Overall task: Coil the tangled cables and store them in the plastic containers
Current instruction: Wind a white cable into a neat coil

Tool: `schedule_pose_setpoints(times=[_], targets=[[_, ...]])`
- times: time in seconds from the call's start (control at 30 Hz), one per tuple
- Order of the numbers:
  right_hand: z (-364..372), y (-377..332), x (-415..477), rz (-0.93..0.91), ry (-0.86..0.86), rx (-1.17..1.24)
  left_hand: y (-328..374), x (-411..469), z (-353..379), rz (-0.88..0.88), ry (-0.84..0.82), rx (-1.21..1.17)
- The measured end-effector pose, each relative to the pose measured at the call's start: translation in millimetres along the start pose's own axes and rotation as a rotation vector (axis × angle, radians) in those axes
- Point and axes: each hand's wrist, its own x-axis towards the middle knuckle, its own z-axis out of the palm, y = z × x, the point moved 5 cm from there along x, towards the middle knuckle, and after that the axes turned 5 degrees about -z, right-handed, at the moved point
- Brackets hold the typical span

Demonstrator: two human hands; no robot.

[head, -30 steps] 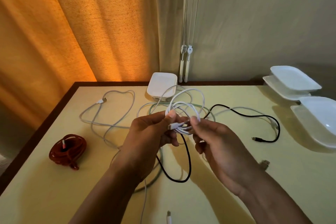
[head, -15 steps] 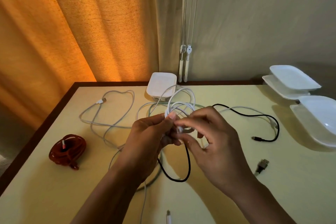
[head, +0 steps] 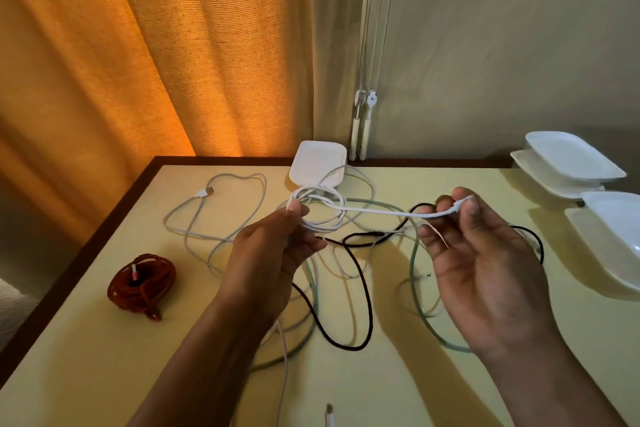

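Head view: white cable (head: 381, 213) stretched between parted hands above the table (head: 104, 374).
The right hand (head: 485, 260) pinches its end, drawn rightward since half a second ago; the left hand (head: 273, 253) grips its coil (head: 322, 208). One red coiled cable (head: 142, 282), one black cable (head: 346, 336) and one green cable (head: 415, 253) lie below; five plastic containers (head: 571, 156) sit farther back.

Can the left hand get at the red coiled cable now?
Probably yes for reach: bare table lies between the left hand and the red coiled cable. But that hand grips the white cable coil, so it could not take hold without letting go.
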Motion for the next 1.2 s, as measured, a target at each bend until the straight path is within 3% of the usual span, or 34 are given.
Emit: schedule_pose_setpoints(times=[0.1,0.23,0.33,0.5,0.6,0.7,0.83,1.03,1.1,1.2], targets=[[-5.4,-4.1,2.9,-0.070,-0.008,-0.042,-2.6,-1.0,5.0,0.011,0.011,-0.012],[-4.1,-16.7,0.3,-0.314,-0.130,-0.563,-2.8,-2.9,3.3,0.040,0.038,-0.007],[-9.7,-6.4,2.8,-0.200,-0.094,-0.647,-3.3,-7.3,2.6,0.028,0.029,0.031],[-30.8,8.2,7.7,-0.142,0.207,-0.775,-12.9,-14.3,10.0,-0.003,0.029,0.131],[-26.7,15.1,6.0,-0.148,0.160,-0.907,-20.2,-20.1,17.1,-0.013,0.002,0.186],[-16.7,27.4,1.4,-0.038,0.032,-0.883,-22.2,-24.6,22.1,0.024,0.009,0.234],[-3.9,33.2,-3.4,0.103,-0.082,-0.564,-24.0,-23.9,20.2,0.043,0.031,0.241],[2.1,38.0,-6.7,0.129,-0.264,-0.405,-36.0,-24.3,22.5,0.003,0.069,0.219],[-1.6,34.2,-6.2,0.002,-0.283,-0.619,-34.7,-22.8,19.1,-0.004,0.111,0.197],[-1.4,27.5,-7.3,-0.362,-0.255,-1.277,-31.0,-20.5,14.1,0.007,0.149,0.169]])
